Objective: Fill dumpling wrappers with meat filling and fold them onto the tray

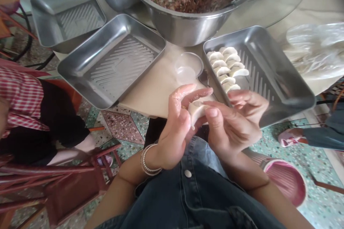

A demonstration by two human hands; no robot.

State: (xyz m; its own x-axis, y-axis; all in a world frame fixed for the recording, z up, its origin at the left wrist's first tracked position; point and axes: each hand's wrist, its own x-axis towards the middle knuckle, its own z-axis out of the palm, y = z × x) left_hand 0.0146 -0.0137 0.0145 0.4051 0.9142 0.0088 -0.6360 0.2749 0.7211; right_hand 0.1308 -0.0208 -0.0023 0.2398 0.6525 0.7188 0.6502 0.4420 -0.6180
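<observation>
Dumpling (197, 110) looks soft, sticky, easily torn; left hand (174, 128) and right hand (236, 123) pinch its seam lightly between fingers (215, 106).

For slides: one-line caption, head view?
Left hand and right hand pinch a dumpling beside a tray of finished dumplings.

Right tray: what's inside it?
Folded dumplings in two rows at the left end of the tray, on its ribbed floor. The right hand, pinching a fresh dumpling, covers the near left corner.
</observation>
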